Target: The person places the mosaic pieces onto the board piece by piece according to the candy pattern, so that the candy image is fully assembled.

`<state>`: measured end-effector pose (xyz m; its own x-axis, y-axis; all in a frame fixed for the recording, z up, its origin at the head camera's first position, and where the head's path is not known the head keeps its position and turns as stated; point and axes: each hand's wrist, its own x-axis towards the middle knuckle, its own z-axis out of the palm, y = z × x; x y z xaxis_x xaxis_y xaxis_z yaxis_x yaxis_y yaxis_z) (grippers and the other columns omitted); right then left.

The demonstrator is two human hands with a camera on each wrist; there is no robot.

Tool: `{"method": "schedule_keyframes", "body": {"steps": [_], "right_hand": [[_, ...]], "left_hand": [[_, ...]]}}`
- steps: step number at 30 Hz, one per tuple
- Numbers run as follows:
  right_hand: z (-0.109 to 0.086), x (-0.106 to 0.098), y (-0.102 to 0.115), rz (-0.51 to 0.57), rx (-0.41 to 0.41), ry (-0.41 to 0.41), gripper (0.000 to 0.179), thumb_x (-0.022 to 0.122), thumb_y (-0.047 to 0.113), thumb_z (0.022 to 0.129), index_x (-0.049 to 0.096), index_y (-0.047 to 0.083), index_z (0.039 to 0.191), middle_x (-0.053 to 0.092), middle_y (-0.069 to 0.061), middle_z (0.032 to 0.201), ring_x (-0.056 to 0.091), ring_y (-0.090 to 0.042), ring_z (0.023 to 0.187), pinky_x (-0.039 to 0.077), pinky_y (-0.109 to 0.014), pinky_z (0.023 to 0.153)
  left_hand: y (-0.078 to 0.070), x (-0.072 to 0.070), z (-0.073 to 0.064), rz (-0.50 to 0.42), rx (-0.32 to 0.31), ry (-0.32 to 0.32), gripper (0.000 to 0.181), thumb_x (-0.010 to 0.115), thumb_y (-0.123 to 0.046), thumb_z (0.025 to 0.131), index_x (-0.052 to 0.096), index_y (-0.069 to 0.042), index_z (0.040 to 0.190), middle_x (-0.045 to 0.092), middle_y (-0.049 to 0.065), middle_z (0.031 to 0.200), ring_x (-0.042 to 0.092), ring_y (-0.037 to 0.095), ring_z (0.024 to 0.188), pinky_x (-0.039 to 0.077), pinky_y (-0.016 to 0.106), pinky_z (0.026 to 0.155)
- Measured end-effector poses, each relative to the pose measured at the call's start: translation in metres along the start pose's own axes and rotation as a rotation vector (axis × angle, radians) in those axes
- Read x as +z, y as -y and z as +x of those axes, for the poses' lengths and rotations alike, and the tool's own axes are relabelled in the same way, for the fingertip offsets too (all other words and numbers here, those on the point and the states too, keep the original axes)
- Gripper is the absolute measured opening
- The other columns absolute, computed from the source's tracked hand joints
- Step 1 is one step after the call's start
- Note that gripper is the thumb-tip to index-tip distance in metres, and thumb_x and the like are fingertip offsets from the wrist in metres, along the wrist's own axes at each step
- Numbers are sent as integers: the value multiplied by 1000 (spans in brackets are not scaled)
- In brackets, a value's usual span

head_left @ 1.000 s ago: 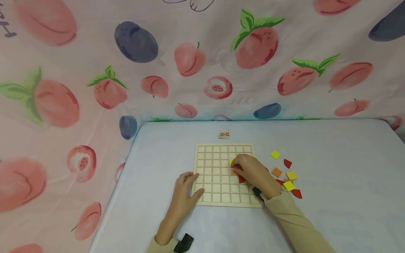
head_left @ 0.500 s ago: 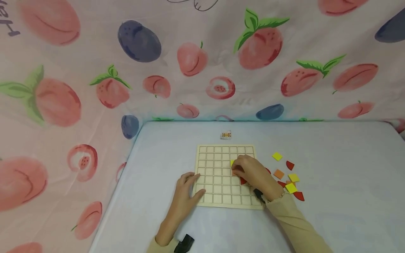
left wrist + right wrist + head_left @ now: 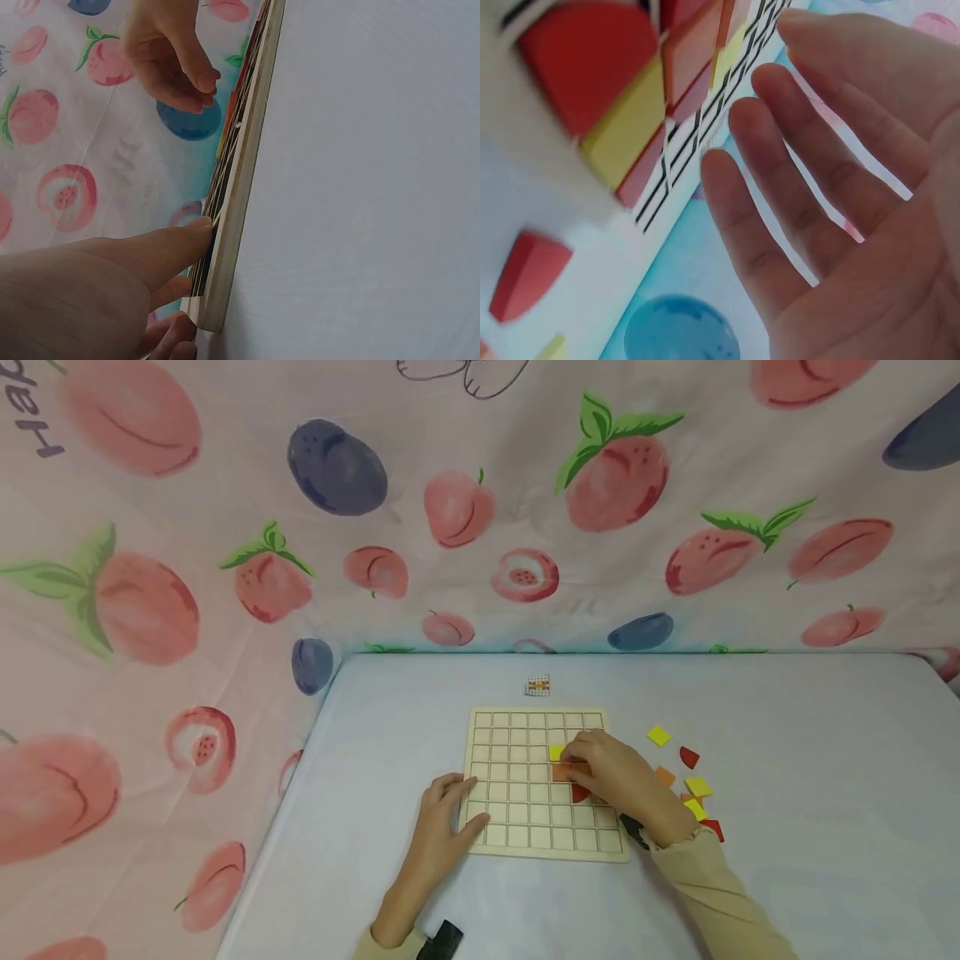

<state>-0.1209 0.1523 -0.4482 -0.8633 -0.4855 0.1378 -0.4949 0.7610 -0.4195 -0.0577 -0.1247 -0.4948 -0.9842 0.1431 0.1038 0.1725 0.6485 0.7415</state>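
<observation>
A pale wooden grid board [image 3: 517,814] lies on the white table. My left hand [image 3: 442,814] rests on its left edge, thumb and fingertips touching the rim; the left wrist view shows the thumb [image 3: 172,251] on top. Above the board's right half hovers my right hand [image 3: 615,772], fingers loosely bent. In the right wrist view, nothing shows between the fingers of the right hand [image 3: 832,172]. Beside its fingertips, a yellow square tile [image 3: 556,752], an orange tile [image 3: 560,772] and a red rounded piece [image 3: 580,793] sit in cells. The hand hides other cells.
Loose pieces lie right of the board, among them a yellow tile [image 3: 658,737], a red piece [image 3: 688,757] and an overlapping yellow tile [image 3: 698,787]. A small patterned card [image 3: 537,686] lies behind the board. A fruit-print cloth [image 3: 450,577] hangs along the back.
My right hand has shifted slightly to the right, uncovering more of the yellow and orange tiles. The left hand stays on the board's edge. The head view has shifted a little.
</observation>
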Motion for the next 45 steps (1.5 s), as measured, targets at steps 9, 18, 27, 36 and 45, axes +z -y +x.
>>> {"method": "schedule_keyframes", "body": {"steps": [9,18,27,36,45], "right_hand": [[-14,-13,-14,-31,101,55,18,79,13,85,74,7,102,68,-3,102,59,-25,102,52,-43,91],[-28,-23,-32,-37,113,22,15,76,6,84,73,7,99,67,-4,97,59,-23,93,54,-42,84],[-40,-30,-44,-57,176,82,23,80,12,82,73,6,104,68,-7,102,58,-23,92,54,-44,84],[-49,-36,-50,-26,266,142,32,83,12,79,71,1,107,65,-9,98,55,-22,86,55,-42,80],[-57,-36,-60,-60,280,117,29,85,11,76,72,2,99,64,-8,95,54,-26,87,54,-48,84]], "left_hand": [[-2,-1,-2,0,2,0,52,76,-20,89,59,-5,136,48,13,139,45,32,127,43,52,101],[-4,-2,0,1,3,2,52,75,-20,89,59,-5,136,49,13,139,45,32,126,43,51,101],[-5,-1,0,-20,-8,13,52,75,-20,89,58,-4,136,48,14,139,44,34,128,42,53,103],[-5,-3,-1,-25,-3,15,53,75,-20,90,57,-4,137,47,14,140,43,34,131,41,53,105],[-5,-2,-1,-14,-6,9,52,75,-20,89,58,-4,136,48,13,139,44,33,128,42,52,103]]}}
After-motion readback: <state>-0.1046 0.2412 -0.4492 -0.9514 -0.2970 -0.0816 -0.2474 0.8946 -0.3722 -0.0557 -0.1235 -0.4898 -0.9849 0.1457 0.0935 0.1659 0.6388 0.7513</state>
